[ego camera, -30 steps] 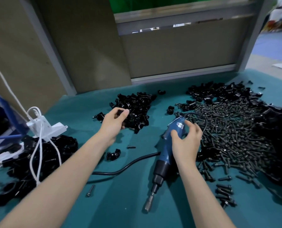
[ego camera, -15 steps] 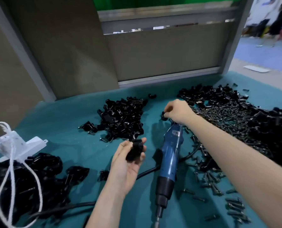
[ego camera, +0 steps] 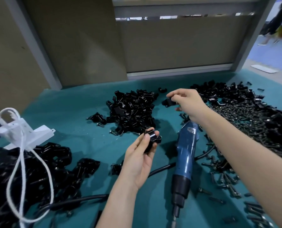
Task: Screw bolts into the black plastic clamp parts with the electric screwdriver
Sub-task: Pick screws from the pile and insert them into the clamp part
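Pinched in my left hand [ego camera: 140, 162], left of the electric screwdriver [ego camera: 185, 155]: one clamp part [ego camera: 151, 140]. My right hand [ego camera: 188, 102] pinches a second part [ego camera: 169, 102] beyond it. The bolts [ego camera: 245, 122] lie right of it; driving not yet begun, I judge.

No text, brand or number can be read with any certainty. The only marking is a small white label [ego camera: 191, 130] on the blue body of the electric screwdriver [ego camera: 185, 155], which lies just right of the middle of the frame. The label sits near the tool's far end, towards the upper part of the blue housing, and is turned at a slant to the camera. It carries a few dark characters, but they are too small and blurred to make out.
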Available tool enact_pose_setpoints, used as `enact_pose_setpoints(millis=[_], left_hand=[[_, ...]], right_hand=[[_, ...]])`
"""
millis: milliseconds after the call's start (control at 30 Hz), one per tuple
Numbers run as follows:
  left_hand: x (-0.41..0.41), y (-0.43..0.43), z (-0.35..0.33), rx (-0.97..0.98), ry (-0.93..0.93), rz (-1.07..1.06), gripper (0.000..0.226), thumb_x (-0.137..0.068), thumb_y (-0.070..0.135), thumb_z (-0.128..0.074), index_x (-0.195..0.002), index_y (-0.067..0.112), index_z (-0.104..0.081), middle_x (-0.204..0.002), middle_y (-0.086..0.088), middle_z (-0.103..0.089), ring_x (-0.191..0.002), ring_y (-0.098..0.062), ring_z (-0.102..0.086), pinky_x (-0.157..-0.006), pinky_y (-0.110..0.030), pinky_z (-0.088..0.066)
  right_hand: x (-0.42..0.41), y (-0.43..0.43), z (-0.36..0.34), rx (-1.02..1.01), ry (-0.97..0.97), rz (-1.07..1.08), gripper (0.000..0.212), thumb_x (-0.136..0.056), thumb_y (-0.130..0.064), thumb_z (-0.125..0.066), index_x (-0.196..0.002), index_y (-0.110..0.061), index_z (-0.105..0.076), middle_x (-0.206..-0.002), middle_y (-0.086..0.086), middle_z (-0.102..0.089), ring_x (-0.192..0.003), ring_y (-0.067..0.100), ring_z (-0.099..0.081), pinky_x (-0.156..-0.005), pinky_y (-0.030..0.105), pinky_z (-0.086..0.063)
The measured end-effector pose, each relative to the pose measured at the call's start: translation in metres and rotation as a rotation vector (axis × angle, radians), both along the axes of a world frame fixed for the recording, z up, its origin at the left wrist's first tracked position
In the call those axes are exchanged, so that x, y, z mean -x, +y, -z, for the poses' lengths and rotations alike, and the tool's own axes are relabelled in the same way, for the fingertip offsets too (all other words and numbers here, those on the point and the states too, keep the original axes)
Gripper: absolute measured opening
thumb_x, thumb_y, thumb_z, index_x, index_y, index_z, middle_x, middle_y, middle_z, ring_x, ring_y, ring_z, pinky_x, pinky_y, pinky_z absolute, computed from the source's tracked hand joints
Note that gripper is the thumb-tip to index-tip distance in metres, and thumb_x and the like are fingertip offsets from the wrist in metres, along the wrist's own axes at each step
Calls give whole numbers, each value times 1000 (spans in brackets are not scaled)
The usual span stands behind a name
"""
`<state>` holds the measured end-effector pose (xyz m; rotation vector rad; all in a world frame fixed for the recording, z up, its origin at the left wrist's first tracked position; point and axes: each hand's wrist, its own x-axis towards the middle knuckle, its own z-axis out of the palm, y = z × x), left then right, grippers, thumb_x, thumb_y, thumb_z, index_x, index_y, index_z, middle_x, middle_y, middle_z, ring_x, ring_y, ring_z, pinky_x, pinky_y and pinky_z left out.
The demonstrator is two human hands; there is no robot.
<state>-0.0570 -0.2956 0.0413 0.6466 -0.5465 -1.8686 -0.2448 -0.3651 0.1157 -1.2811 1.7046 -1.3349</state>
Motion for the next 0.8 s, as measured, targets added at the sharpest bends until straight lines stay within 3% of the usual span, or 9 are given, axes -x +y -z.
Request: enact_pose_setpoints(millis=[100,200,333,500,633,800], left_hand=[[2,4,-3,42,9,35,35,-75,12,-62,-109,5,-66,-101,-9,-74,-92,-17,-71,-74,-19,-56],[4,9,-11,105,-6,13,34,-73,7,-62,-107,6,-67,-99,-7,-75,-90,-16,-71,-74,-20,-56],[2,17,-26,258,-102,-27,33,-72,6,-61,-104,10,-68,-99,-3,-75,-89,-10,-71,-73,-17,-55],[-15,36,-35,432,-310,-68,30,-69,11,-66,-96,20,-74,-100,3,-75,-91,-8,-69,-76,-18,-55],[-29,54,-24,444,-372,-86,28,-70,10,-65,-90,24,-79,-102,4,-75,-94,-11,-70,-81,-21,-55],[-38,69,-7,377,-389,-92,31,-82,6,-62,-112,5,-66,-102,-10,-75,-95,-20,-71,-79,-21,-55]], right_hand=[[-21,47,-9,-17,-522,-172,21,-90,5,-55,-81,-6,-70,-79,8,-68,-62,12,-62,-57,18,-51],[-40,88,-3,-8,-677,-241,14,-89,7,-57,-83,-2,-66,-66,5,-68,-56,9,-62,-56,17,-53],[-53,118,9,16,-598,-54,13,-89,-3,-63,-80,-11,-67,-65,-2,-63,-57,8,-54,-54,18,-45],[-70,146,10,58,-657,-125,19,-94,-1,-56,-86,-10,-71,-73,2,-66,-57,9,-56,-54,17,-47],[-88,163,15,98,-458,-158,22,-91,5,-56,-90,-9,-73,-83,8,-68,-61,6,-60,-63,16,-50],[-94,177,20,74,-118,-243,34,-80,-5,-71,-83,-39,-73,-74,-9,-71,-64,6,-59,-71,16,-49]])
